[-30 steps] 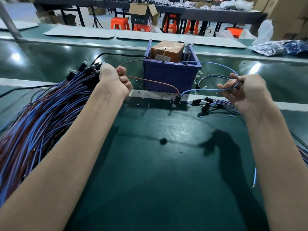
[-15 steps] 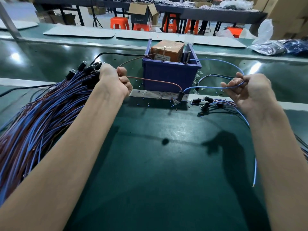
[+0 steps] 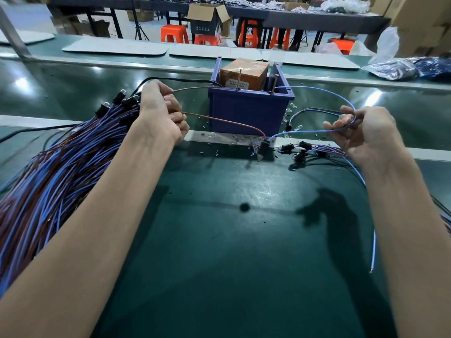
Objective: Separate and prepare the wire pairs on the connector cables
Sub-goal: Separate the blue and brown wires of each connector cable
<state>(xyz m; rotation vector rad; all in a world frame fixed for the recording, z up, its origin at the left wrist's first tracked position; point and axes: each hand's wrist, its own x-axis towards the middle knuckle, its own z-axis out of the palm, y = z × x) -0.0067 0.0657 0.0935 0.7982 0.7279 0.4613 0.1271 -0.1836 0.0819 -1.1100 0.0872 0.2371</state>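
Two wires leave one black connector (image 3: pixel 262 148), which sits tip-down just in front of the blue bin (image 3: pixel 249 111), at the far edge of the green mat (image 3: pixel 219 252). Can't tell if its tip touches the mat.

The red wire (image 3: pixel 224 121) runs up-left to the left hand (image 3: pixel 161 113). The blue wire (image 3: pixel 300 131) runs right to the right hand (image 3: pixel 363 132). The pair is spread left-right in a shallow V.

Left forearm is stretched forward, back of the hand up, fingers curled tight. It pinches the red wire and also grips the head end of the big cable bundle (image 3: pixel 61 167), which trails back-left across the table.

Right forearm is forward, palm turned inward, fingers curled. It pinches the blue wire between thumb and forefinger, with the wire looped through the hand.

A few loose cables (image 3: pixel 305 150) lie on the mat just right of the connector.
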